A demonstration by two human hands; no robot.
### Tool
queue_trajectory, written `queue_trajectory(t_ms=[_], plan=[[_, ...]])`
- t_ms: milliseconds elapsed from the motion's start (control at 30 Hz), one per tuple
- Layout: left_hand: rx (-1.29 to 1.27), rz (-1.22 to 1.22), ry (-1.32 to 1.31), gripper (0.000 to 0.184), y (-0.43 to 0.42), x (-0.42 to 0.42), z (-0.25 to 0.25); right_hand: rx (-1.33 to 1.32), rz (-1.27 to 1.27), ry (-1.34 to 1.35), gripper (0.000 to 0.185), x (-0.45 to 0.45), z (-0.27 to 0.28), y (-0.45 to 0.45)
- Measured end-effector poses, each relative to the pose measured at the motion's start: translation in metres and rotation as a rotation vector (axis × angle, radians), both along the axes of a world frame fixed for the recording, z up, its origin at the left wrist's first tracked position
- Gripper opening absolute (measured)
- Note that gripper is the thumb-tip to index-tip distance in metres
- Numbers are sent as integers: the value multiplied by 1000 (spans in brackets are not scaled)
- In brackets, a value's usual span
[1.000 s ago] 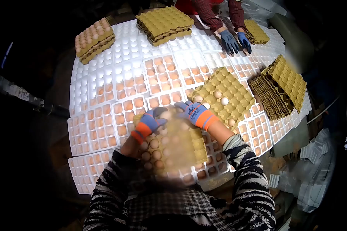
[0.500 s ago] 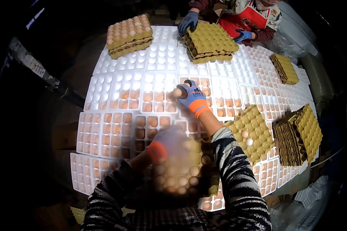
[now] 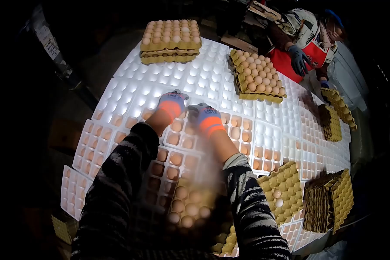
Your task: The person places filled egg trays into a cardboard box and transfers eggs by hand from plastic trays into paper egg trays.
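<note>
Over the white trays [image 3: 199,79], left hand [image 3: 174,102] and right hand [image 3: 205,115] lie close together; fingertips hidden, grip cannot be determined. Eggs [image 3: 173,138] sit in cells just nearside.

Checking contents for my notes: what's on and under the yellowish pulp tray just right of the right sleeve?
Two eggs show on the pulp tray; the right sleeve may cover part of it. White trays show past its lower edge; whatever lies directly beneath is covered.

A co-worker [image 3: 308,27] in a red apron [image 3: 319,55] stands near a wooden board [image 3: 239,44]; opposite, a dark post [image 3: 60,61] bears pale labels [image 3: 47,41].
</note>
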State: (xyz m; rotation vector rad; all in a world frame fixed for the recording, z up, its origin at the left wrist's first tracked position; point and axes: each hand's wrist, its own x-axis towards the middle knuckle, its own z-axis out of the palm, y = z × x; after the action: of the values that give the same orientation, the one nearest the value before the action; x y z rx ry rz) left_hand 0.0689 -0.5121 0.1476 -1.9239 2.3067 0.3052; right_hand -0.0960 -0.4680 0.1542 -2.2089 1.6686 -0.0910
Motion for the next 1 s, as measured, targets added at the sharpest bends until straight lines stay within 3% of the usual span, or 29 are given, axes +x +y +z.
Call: queue_trajectory(t_ms=[33,100,133,233,300,367,433,467,500,567,667,733,833,867,967,1000], plan=[[-68,-29,97,45,-16,1,-20,-140,-78,-115,35,-2,-2,-3],[-85,23,286,49,-15,-12,-9,-206,-193,-476,35,-16,-28,-29],[-71,35,241,49,-19,-15,-14,-326,-156,-555,37,-23,-42,-36],[-105,71,219,50,-23,-25,-24,-220,8,-394,36,-55,-78,-55],[-224,91,360,49,-19,-34,-27,-290,-32,-848,37,-70,-68,-47],[-363,-40,503,46,-27,-52,-43,-327,-138,-1135,34,-88,-45,-29],[-211,-156,275,50,-22,-68,-48,-302,-291,-1353,33,-112,-36,-8],[-350,-181,265,52,-19,-73,-61,-300,-332,-1273,33,-126,-30,3],[-490,-200,255,54,-15,-74,-81,-413,-292,-982,39,-138,-23,16],[-710,-240,268,56,-6,-69,-94,-317,-302,-575,45,-150,-13,44],[-641,-144,485,37,26,-47,-67,-259,-185,-111,39,-154,-30,59],[-606,-231,438,32,44,-33,-77,-244,-180,81,31,-147,-39,61],[-567,-332,291,30,47,-28,-73,-236,-289,-108,22,-139,-34,60],[-570,-371,247,30,46,-28,-70,-270,-303,-306,17,-140,-34,65],[-248,-390,132,27,33,-39,-54,-205,-331,-169,18,-139,-33,73],[-284,-409,-19,19,37,-45,-45,-207,-295,-197,19,-139,-32,71]])
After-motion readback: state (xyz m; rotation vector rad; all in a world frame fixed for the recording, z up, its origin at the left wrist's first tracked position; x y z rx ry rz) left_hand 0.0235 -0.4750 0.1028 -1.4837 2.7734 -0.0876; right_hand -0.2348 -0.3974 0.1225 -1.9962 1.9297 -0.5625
